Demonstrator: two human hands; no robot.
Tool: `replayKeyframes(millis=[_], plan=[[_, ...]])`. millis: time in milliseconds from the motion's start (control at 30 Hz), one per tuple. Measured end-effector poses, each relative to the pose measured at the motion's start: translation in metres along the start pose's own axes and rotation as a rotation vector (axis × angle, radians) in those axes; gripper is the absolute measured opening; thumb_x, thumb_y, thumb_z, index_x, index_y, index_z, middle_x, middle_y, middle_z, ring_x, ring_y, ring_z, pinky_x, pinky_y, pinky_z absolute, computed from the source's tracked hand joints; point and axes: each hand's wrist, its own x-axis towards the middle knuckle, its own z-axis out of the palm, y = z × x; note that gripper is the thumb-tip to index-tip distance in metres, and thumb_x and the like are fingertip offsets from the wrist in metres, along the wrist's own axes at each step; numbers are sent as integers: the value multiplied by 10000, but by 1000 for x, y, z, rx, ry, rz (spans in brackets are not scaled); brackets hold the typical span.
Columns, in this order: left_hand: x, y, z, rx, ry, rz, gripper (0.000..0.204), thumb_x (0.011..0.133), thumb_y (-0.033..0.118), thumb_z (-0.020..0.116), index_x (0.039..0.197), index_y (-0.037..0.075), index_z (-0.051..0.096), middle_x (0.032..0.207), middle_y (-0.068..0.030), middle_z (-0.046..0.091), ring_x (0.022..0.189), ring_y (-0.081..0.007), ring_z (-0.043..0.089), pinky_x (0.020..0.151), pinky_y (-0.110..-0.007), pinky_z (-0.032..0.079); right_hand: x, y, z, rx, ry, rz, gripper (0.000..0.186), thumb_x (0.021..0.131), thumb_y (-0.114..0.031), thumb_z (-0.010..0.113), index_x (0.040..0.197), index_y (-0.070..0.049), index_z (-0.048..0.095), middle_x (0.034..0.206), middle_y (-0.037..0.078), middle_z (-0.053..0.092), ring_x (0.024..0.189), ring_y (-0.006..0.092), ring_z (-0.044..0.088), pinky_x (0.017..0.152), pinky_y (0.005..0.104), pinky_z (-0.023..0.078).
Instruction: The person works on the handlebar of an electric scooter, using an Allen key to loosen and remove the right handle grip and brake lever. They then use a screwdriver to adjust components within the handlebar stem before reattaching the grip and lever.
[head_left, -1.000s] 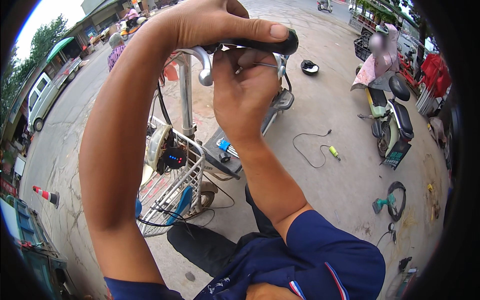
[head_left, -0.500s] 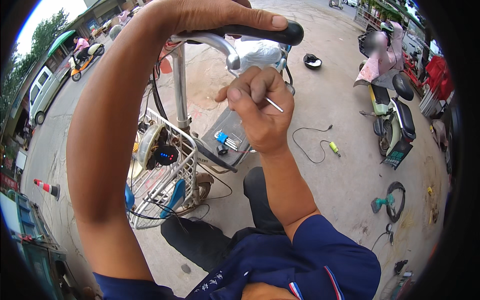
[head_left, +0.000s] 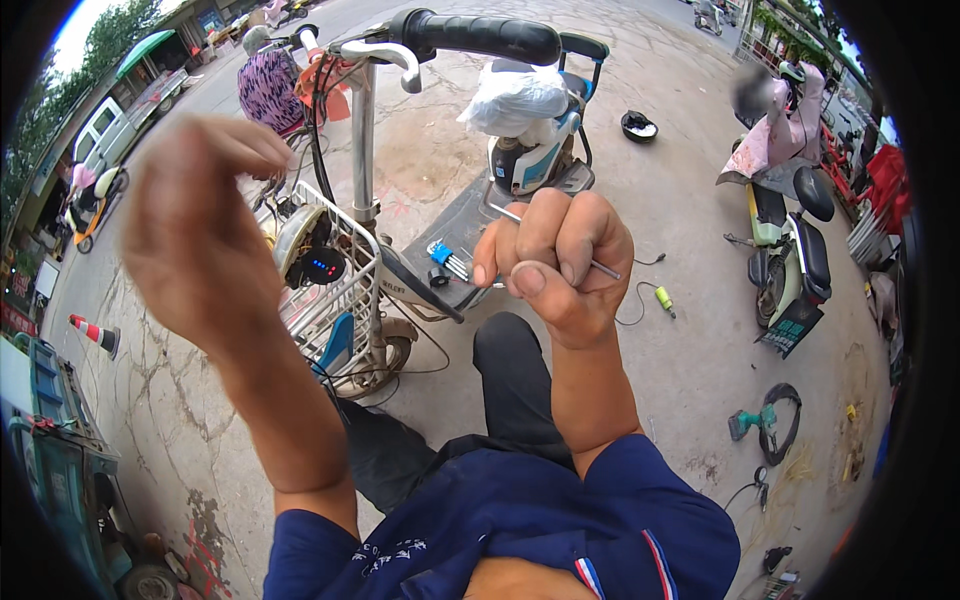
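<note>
The right hand (head_left: 565, 250) is closed around a slim metal rod (head_left: 606, 271), by its look a hex key, held above the scooter's footboard (head_left: 415, 250), with an end sticking out on either side of the fingers. The likeliest mishap is a drop: the rod is thin, and a loosened pinch could let it slide out, onto the footboard or past its near edge to the ground. Its bare ends could also scratch or jab if they met something. The left hand (head_left: 205, 230) has bent fingers but is blurred, so I cannot tell whether it holds anything; it is apart from the black handlebar grip (head_left: 490, 38) and the brake lever (head_left: 385, 52). With neither hand on the bar, a bump could swing the steering and tug the wires (head_left: 318, 85) beside the stem. The headlight (head_left: 297, 235) and the lit display (head_left: 320, 268) sit at the wire basket (head_left: 325, 310), and might shift if knocked by the left forearm. Toward the footboard's front end, the blue-held hex key set (head_left: 447, 258) and a small black round part (head_left: 437, 277) lie loose-looking, so a jolt could send either over the near edge.
</note>
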Motion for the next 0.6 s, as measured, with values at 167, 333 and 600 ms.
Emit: replayKeyframes(millis=[167,333,600], plan=[[-78,-14,77,-10,167,-469,180,934,12,676,1088,-81,682,879,-83,656,735,-122,634,678,-269,520,-8,-19,15,-128,-85,37,342,764,206,604,743,-88,431,768,59,541,676,144,549,665,334,544],[-96,-19,86,-228,111,-390,142,912,-75,662,1048,-113,682,958,-154,651,668,-135,636,564,-237,495,-16,-29,20,-211,-166,46,316,742,212,599,748,-67,450,742,65,538,644,146,518,607,319,495],[-108,-26,76,-159,180,-346,107,900,-43,697,1002,-73,706,909,-122,666,726,-130,630,639,-237,482,-19,-26,24,-148,-165,148,266,765,155,657,770,-52,491,839,122,596,651,140,546,686,330,550]])
